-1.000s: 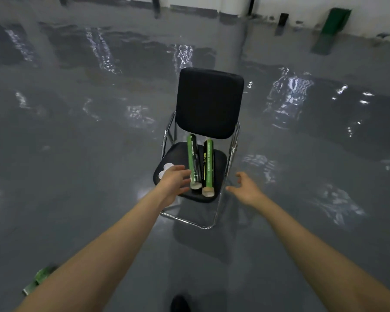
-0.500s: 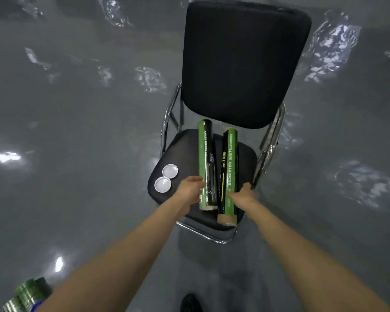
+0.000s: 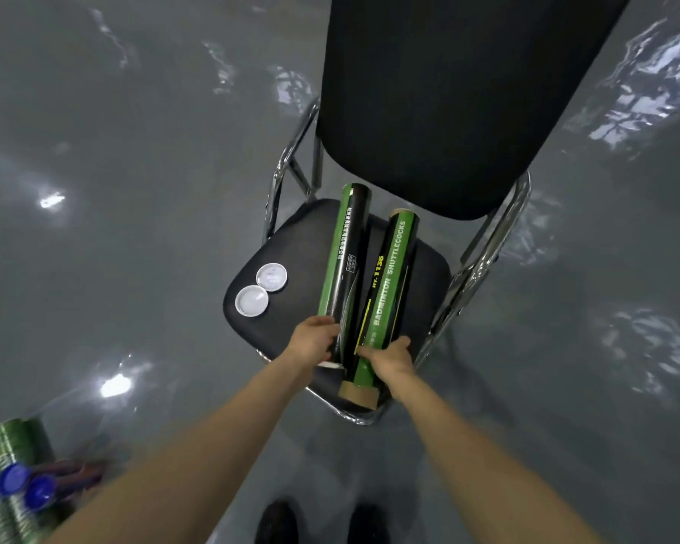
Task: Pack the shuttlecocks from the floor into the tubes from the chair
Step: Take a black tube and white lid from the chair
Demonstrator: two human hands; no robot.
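Now the tubes are being fetched: the left hand [image 3: 315, 343] curls round the left tube [image 3: 344, 253] at its near end, the right hand [image 3: 387, 357] round the right tube [image 3: 389, 276], both lying on the chair [image 3: 291, 245]. Next, lifting both toward the shuttlecocks [image 3: 12, 465] on the floor seems called for.

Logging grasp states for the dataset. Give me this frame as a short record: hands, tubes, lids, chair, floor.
left grip: hand curled round the near end of the left tube
right grip: hand curled over the near end of the right tube
tubes: lying side by side on the chair seat, far ends toward the backrest
right tube print: BADMINTON SHUTTLECOCKS
white lids: two, round, on the seat left of the tubes
floor, lower left: green and blue things, too blurred to identify
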